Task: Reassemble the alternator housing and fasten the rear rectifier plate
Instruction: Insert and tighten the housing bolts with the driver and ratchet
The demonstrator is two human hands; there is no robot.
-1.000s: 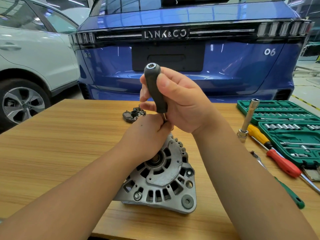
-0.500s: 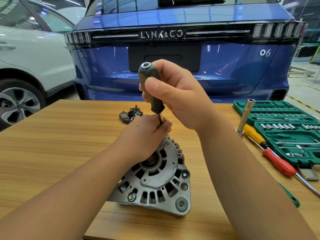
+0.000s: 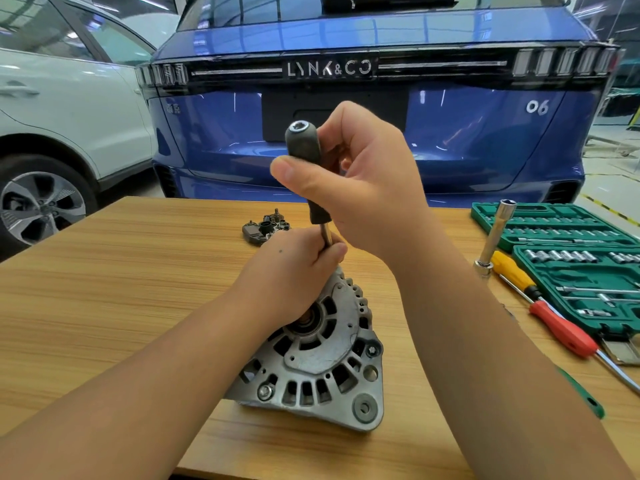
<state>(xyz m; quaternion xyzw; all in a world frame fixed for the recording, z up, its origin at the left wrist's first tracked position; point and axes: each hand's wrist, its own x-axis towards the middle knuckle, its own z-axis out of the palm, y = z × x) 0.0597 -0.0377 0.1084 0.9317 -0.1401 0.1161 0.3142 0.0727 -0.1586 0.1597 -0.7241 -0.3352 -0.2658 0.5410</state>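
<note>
Hands (image 3: pixel 360 188) (image 3: pixel 294 271) grasp driver (image 3: pixel 304 157), shaft; hide alternator (image 3: pixel 322 362) top; rectifier plate (image 3: pixel 265 228) behind.

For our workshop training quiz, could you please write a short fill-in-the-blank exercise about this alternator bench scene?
1. The right hand grips the driver's ____ handle.
2. The left hand holds the driver's metal ____ just above the alternator housing.
3. The loose black rectifier part lies on the ____ table, beyond the housing.
4. The open socket set case is ____ in colour.

Missing words: black; shaft; wooden; green
</note>
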